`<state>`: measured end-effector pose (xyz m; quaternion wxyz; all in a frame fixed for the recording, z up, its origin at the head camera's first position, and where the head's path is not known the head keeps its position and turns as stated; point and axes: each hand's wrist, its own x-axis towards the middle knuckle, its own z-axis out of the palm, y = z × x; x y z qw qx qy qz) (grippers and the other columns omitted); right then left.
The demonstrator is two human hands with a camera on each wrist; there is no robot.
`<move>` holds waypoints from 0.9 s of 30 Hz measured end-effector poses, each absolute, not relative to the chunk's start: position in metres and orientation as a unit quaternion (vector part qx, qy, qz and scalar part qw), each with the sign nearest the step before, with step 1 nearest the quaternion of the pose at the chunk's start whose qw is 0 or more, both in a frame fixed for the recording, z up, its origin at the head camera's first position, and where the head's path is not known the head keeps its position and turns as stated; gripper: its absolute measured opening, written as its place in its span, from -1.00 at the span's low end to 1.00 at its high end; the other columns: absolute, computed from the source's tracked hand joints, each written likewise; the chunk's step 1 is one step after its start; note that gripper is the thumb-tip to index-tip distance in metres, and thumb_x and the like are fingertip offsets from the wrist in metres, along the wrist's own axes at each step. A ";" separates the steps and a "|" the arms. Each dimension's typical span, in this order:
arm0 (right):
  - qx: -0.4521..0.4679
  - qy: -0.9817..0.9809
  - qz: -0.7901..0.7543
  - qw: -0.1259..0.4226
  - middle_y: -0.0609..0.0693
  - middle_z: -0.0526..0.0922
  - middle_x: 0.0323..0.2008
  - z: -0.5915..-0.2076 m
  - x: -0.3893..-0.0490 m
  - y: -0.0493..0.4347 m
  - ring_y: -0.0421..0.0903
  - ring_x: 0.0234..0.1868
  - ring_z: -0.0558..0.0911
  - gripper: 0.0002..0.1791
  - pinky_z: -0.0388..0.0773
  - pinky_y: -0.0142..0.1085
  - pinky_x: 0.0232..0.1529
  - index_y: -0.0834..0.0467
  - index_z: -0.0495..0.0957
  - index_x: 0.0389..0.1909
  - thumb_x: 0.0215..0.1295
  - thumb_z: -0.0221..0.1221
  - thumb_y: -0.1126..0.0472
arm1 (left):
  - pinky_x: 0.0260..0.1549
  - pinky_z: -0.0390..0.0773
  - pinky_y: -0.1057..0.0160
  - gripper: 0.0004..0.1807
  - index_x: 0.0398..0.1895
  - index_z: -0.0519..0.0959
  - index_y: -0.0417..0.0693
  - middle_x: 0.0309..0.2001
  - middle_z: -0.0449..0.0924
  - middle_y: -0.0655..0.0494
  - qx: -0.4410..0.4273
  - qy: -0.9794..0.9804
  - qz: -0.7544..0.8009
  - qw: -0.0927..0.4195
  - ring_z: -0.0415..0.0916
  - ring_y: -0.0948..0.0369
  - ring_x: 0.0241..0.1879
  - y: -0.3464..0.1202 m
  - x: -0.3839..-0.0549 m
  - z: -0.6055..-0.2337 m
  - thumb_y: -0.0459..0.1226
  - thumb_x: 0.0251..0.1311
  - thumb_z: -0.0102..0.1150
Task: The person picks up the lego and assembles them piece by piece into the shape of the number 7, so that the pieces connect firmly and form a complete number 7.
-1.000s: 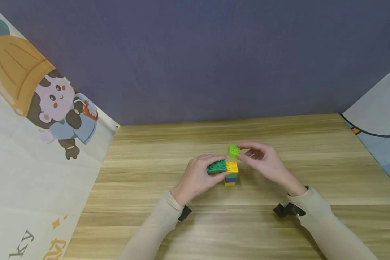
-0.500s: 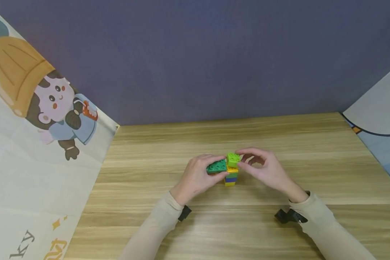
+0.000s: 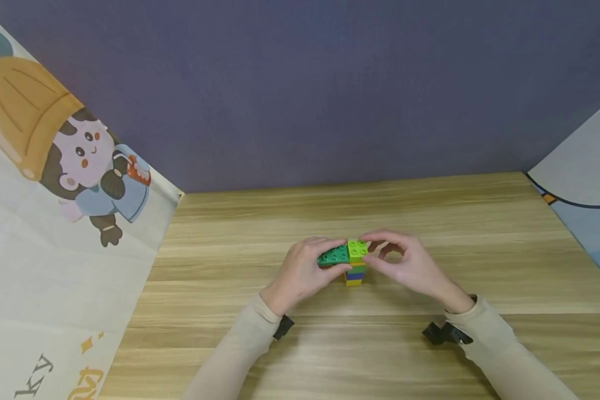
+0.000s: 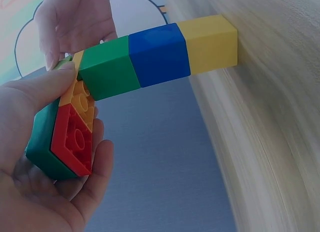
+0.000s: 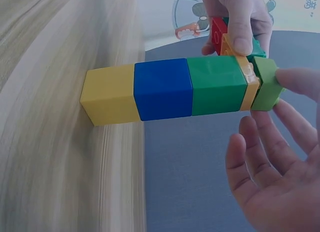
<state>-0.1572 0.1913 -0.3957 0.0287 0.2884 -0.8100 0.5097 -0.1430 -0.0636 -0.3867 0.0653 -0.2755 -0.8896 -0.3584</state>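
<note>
A tower of toy building bricks stands on the table: a yellow brick (image 4: 212, 46) at the bottom, a blue brick (image 4: 160, 54), a green brick (image 4: 110, 66), then a thin orange-yellow plate (image 5: 247, 86) jutting leftward. My left hand (image 3: 300, 275) grips a dark green brick (image 3: 333, 256) on that overhang, with a red brick (image 4: 67, 142) beneath it. Thumb and index finger of my right hand (image 3: 412, 264) pinch a lime green brick (image 3: 357, 251) over the tower, beside the dark green one. In the right wrist view the lime brick tilts slightly, with a narrow gap to the plate.
The wooden table (image 3: 230, 222) extends around the tower. A dark blue-grey panel (image 3: 330, 100) rises behind it. At the left is a white printed sheet (image 3: 40, 266) with a cartoon figure, and another printed sheet (image 3: 590, 161) borders the right.
The right hand has brought the lime brick from behind the tower down onto its top, covering the yellow studs. The left hand keeps its grip in the same place.
</note>
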 end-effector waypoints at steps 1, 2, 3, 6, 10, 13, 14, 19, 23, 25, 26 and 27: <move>0.290 -0.809 0.510 0.029 0.04 0.79 0.05 -0.396 -0.157 0.191 -0.20 -0.06 0.70 -0.59 0.73 -0.33 -0.14 0.14 0.72 0.15 0.29 0.41 0.44 | 0.07 0.72 0.11 -0.45 0.26 0.71 -0.06 0.15 0.79 0.03 -0.276 -0.890 -0.358 0.066 0.75 0.11 0.11 -0.064 -0.143 -0.387 -0.08 0.24 0.56; 0.292 -0.808 0.511 0.029 0.04 0.79 0.05 -0.396 -0.157 0.191 -0.22 -0.05 0.70 -0.58 0.73 -0.33 -0.14 0.14 0.72 0.15 0.29 0.41 0.44 | 0.06 0.72 0.12 -0.45 0.26 0.71 -0.06 0.15 0.79 0.03 -0.276 -0.889 -0.358 0.067 0.75 0.11 0.11 -0.064 -0.143 -0.387 -0.08 0.24 0.56; 0.294 -0.807 0.511 0.030 0.04 0.79 0.06 -0.396 -0.158 0.191 -0.23 -0.03 0.69 -0.58 0.73 -0.33 -0.13 0.14 0.72 0.15 0.29 0.41 0.44 | 0.06 0.73 0.12 -0.45 0.26 0.71 -0.06 0.15 0.80 0.03 -0.277 -0.889 -0.358 0.069 0.75 0.12 0.10 -0.064 -0.143 -0.387 -0.08 0.24 0.56; 0.298 -0.807 0.509 0.030 0.03 0.79 0.08 -0.396 -0.158 0.190 -0.29 0.03 0.69 -0.58 0.75 -0.31 -0.09 0.13 0.72 0.16 0.29 0.42 0.43 | 0.05 0.73 0.12 -0.45 0.26 0.71 -0.05 0.14 0.80 0.03 -0.278 -0.888 -0.360 0.069 0.76 0.12 0.10 -0.063 -0.144 -0.387 -0.08 0.24 0.56; 0.305 -0.806 0.507 0.033 0.03 0.79 0.10 -0.396 -0.157 0.188 -0.26 0.05 0.72 -0.59 0.76 -0.26 -0.03 0.11 0.73 0.15 0.29 0.43 0.41 | 0.03 0.72 0.12 -0.45 0.27 0.71 -0.05 0.13 0.80 0.04 -0.278 -0.886 -0.365 0.066 0.76 0.13 0.08 -0.064 -0.143 -0.387 -0.09 0.24 0.56; 0.314 -0.803 0.505 0.046 0.03 0.81 0.07 -0.397 -0.157 0.186 -0.24 0.01 0.74 -0.60 0.76 -0.26 -0.04 0.10 0.74 0.11 0.27 0.45 0.42 | 0.01 0.72 0.12 -0.45 0.26 0.71 -0.07 0.12 0.81 0.04 -0.278 -0.885 -0.368 0.067 0.76 0.13 0.06 -0.064 -0.144 -0.387 -0.09 0.23 0.56; 0.318 -0.801 0.504 0.053 0.04 0.82 0.05 -0.398 -0.157 0.185 -0.24 0.00 0.74 -0.60 0.76 -0.26 -0.04 0.10 0.75 0.10 0.25 0.45 0.43 | 0.00 0.72 0.12 -0.45 0.26 0.71 -0.07 0.12 0.81 0.03 -0.278 -0.884 -0.370 0.066 0.76 0.13 0.06 -0.064 -0.144 -0.387 -0.10 0.23 0.57; 0.343 -0.788 0.503 0.084 0.08 0.82 0.01 -0.405 -0.159 0.183 -0.27 -0.07 0.72 -0.56 0.71 -0.31 -0.06 0.13 0.75 0.05 0.17 0.47 0.51 | -0.07 0.72 0.17 -0.47 0.26 0.72 -0.06 0.13 0.80 0.02 -0.277 -0.885 -0.369 0.060 0.76 0.13 0.04 -0.065 -0.143 -0.387 -0.11 0.24 0.56; 0.350 -0.780 0.510 0.092 0.10 0.82 0.02 -0.408 -0.159 0.183 -0.26 -0.06 0.72 -0.54 0.70 -0.31 -0.08 0.14 0.75 0.04 0.13 0.47 0.54 | -0.10 0.71 0.21 -0.47 0.26 0.71 -0.05 0.13 0.80 0.03 -0.276 -0.888 -0.364 0.056 0.76 0.14 0.02 -0.064 -0.143 -0.387 -0.10 0.25 0.55; 0.349 -0.780 0.512 0.092 0.09 0.81 0.03 -0.409 -0.159 0.183 -0.26 -0.03 0.72 -0.54 0.70 -0.31 -0.05 0.14 0.75 0.04 0.13 0.48 0.54 | -0.10 0.71 0.22 -0.47 0.26 0.71 -0.05 0.13 0.80 0.03 -0.276 -0.888 -0.362 0.056 0.76 0.14 0.02 -0.064 -0.143 -0.387 -0.09 0.26 0.55; 0.348 -0.780 0.512 0.093 0.08 0.81 0.03 -0.410 -0.159 0.183 -0.26 -0.02 0.72 -0.54 0.70 -0.33 -0.03 0.13 0.74 0.04 0.12 0.48 0.53 | -0.10 0.71 0.22 -0.47 0.26 0.71 -0.06 0.13 0.80 0.03 -0.277 -0.888 -0.362 0.057 0.76 0.14 0.03 -0.064 -0.143 -0.387 -0.09 0.26 0.54; 0.346 -0.780 0.512 0.092 0.08 0.81 0.04 -0.410 -0.159 0.183 -0.26 -0.01 0.72 -0.54 0.70 -0.34 0.00 0.13 0.74 0.04 0.12 0.48 0.53 | -0.09 0.71 0.21 -0.47 0.26 0.71 -0.07 0.13 0.80 0.03 -0.278 -0.889 -0.361 0.057 0.76 0.14 0.03 -0.064 -0.143 -0.387 -0.09 0.26 0.54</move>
